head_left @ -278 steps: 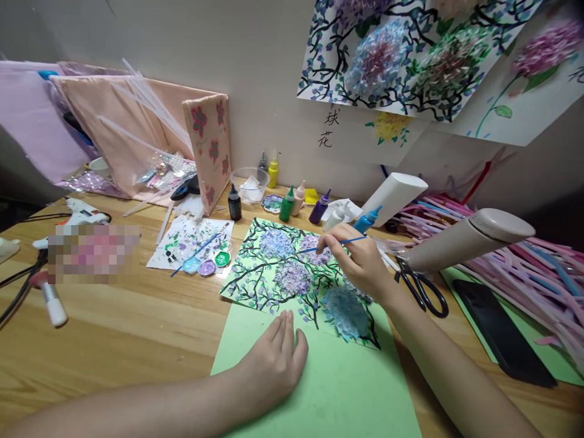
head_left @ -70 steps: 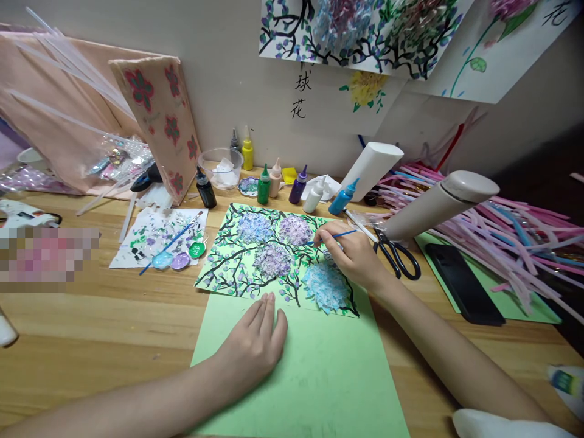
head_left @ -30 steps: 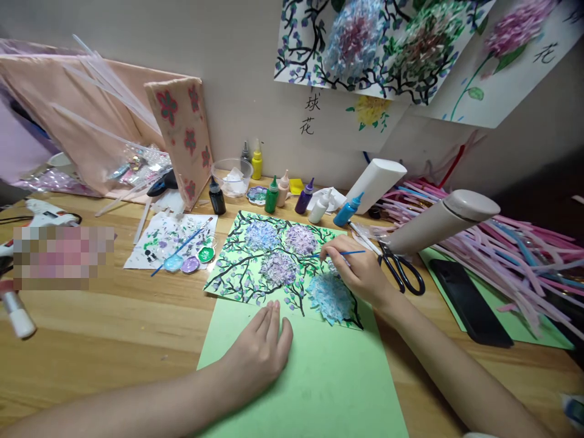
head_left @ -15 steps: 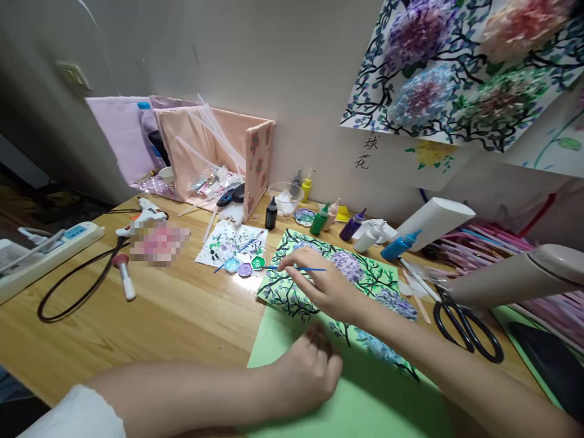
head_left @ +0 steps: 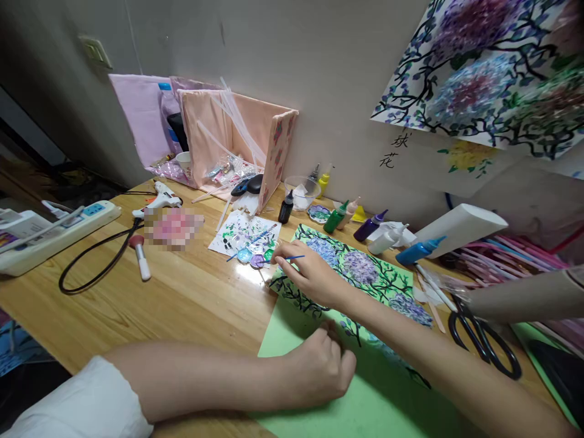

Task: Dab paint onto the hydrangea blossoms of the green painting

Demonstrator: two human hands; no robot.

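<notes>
My right hand [head_left: 306, 275] pinches a thin blue paintbrush [head_left: 292, 258] and reaches left across the flower painting [head_left: 365, 280], its bristle end at the small paint blobs [head_left: 256, 257] by the painting's left corner. My left hand [head_left: 322, 370] rests curled on the plain green paper [head_left: 365, 401] below the painting, fingers folded under with nothing visible in them. A paint-smeared white sheet [head_left: 241, 232] with a second blue brush lies just beyond the blobs.
Small paint bottles [head_left: 338, 218] line the wall behind the painting. Black scissors [head_left: 483, 337] and a beige cylinder [head_left: 524, 298] lie at right. A glue gun [head_left: 157, 199], power strip [head_left: 55, 231] and black cable [head_left: 98, 267] sit at left, pink fabric boxes [head_left: 237, 140] behind.
My right hand with the brush left the painting's right side and crossed to the paint blobs at left. My left hand curled from flat into a loose fist. The view swung left.
</notes>
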